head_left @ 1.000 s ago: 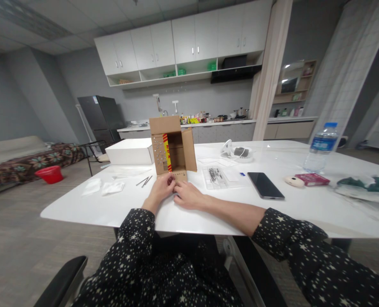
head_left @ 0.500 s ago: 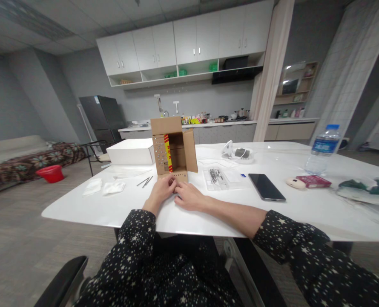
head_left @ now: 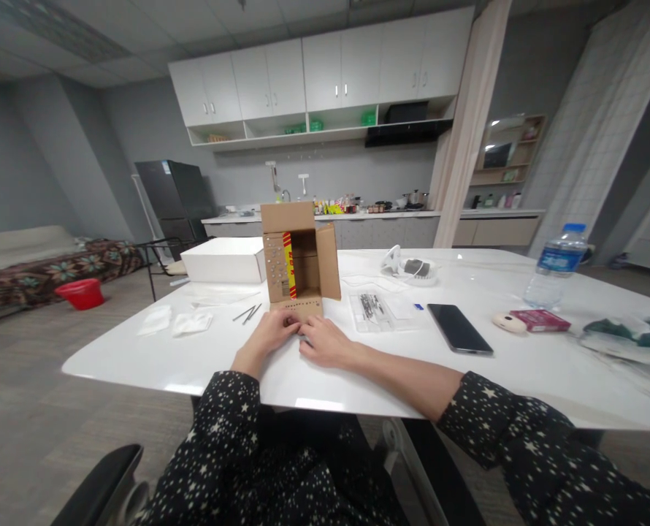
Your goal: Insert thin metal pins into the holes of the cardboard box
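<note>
An open cardboard box [head_left: 307, 274] stands on the white table, its opening facing me. Small pale round bits dot its left flap [head_left: 275, 267], beside a yellow-and-red tape strip [head_left: 288, 264]. The lower flap [head_left: 304, 307] lies toward me, with a row of small dark marks on it. At that flap's near edge, my left hand [head_left: 273, 332] is closed, thumb and fingers pinched together. My right hand [head_left: 325, 342] is right beside it, fingers curled, tips at the same edge. Whatever lies between the fingertips is too small or hidden to make out.
Two dark tweezers-like tools [head_left: 253, 314] and white tissues [head_left: 192, 324] lie left. A white box [head_left: 223, 261] stands behind them. Rightward are a clear parts case [head_left: 383, 313], a phone [head_left: 459, 329], a small white fan-like device [head_left: 407, 264], a red pack [head_left: 547, 320] and a water bottle [head_left: 558, 267].
My left hand has shifted slightly left and toward me, uncovering more of the lower flap. The right hand stays nearly in place. The camera view has tilted a little.
</note>
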`<action>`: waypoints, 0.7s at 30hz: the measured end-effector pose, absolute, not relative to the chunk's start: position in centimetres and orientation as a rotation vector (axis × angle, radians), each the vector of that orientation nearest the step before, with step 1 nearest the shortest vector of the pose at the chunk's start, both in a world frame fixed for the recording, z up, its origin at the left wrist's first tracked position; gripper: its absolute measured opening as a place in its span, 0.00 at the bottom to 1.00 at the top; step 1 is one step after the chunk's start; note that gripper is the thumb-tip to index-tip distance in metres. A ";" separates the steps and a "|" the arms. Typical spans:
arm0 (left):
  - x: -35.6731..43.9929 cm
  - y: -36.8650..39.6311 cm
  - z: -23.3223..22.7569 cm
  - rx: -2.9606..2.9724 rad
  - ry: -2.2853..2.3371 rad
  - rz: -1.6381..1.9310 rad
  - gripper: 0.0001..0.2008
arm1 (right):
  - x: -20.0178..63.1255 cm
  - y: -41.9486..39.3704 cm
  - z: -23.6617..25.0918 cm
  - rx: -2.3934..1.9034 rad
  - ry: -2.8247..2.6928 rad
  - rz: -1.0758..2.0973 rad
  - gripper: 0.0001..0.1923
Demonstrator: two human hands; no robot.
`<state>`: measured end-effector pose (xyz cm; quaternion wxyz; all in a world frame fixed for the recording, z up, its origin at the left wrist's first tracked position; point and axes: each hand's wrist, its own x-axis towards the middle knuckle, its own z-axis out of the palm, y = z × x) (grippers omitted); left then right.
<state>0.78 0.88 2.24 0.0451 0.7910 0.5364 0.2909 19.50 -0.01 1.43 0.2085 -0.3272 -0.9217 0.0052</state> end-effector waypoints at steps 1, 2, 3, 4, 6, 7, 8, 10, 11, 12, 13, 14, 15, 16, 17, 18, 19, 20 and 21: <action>0.8 0.9 2.2 2.414 1.641 0.864 0.07 | 19.5 0.0 1.4 -0.911 -2.564 0.019 0.13; 0.8 0.9 2.2 2.409 1.641 0.844 0.07 | 19.5 0.0 1.4 -0.913 -2.562 0.021 0.13; 0.8 1.0 2.2 2.400 1.638 0.833 0.07 | 19.5 0.1 1.4 -0.913 -2.561 0.019 0.13; 0.8 1.0 2.1 2.392 1.625 0.834 0.07 | 19.5 0.1 1.3 -0.912 -2.563 0.015 0.13; 0.8 1.1 2.1 2.387 1.603 0.850 0.08 | 19.4 0.1 1.3 -0.903 -2.564 -0.001 0.12; 0.8 1.1 2.1 2.389 1.608 0.851 0.07 | 19.4 0.1 1.3 -0.898 -2.565 -0.005 0.12; 0.9 1.2 2.1 2.394 1.626 0.845 0.07 | 19.3 0.1 1.3 -0.904 -2.557 -0.012 0.12; 1.1 1.2 2.2 2.410 1.674 0.809 0.06 | 19.2 0.1 1.2 -0.911 -2.562 -0.011 0.11; 1.2 1.2 2.4 2.418 1.687 0.781 0.06 | 19.2 0.1 1.2 -0.920 -2.562 -0.009 0.11; 1.4 1.2 2.5 2.431 1.690 0.769 0.06 | 19.1 0.2 1.1 -0.919 -2.558 -0.006 0.11; 1.5 1.2 2.8 2.444 1.694 0.766 0.07 | 19.1 0.2 1.1 -0.917 -2.552 -0.001 0.12; 1.5 1.2 3.0 2.464 1.696 0.756 0.08 | 19.1 0.2 1.0 -0.910 -2.553 0.006 0.11; 1.5 1.3 3.3 2.486 1.704 0.748 0.09 | 19.1 0.2 0.9 -0.907 -2.558 0.016 0.10; 1.4 1.4 3.6 2.518 1.693 0.737 0.10 | 19.1 0.2 0.8 -0.911 -2.554 0.026 0.10; 1.2 1.5 3.9 2.548 1.682 0.739 0.10 | 19.1 0.2 0.7 -0.914 -2.538 0.043 0.10; 0.9 1.7 4.2 2.570 1.693 0.743 0.10 | 19.1 0.2 0.6 -0.914 -2.526 0.060 0.10; 0.5 1.8 4.5 2.599 1.710 0.724 0.10 | 19.1 0.2 0.5 -0.911 -2.520 0.079 0.10; 0.1 2.0 4.7 2.646 1.718 0.702 0.10 | 19.1 0.2 0.5 -0.910 -2.514 0.095 0.10; -0.3 2.1 4.9 2.701 1.715 0.692 0.10 | 19.1 0.2 0.5 -0.914 -2.505 0.111 0.10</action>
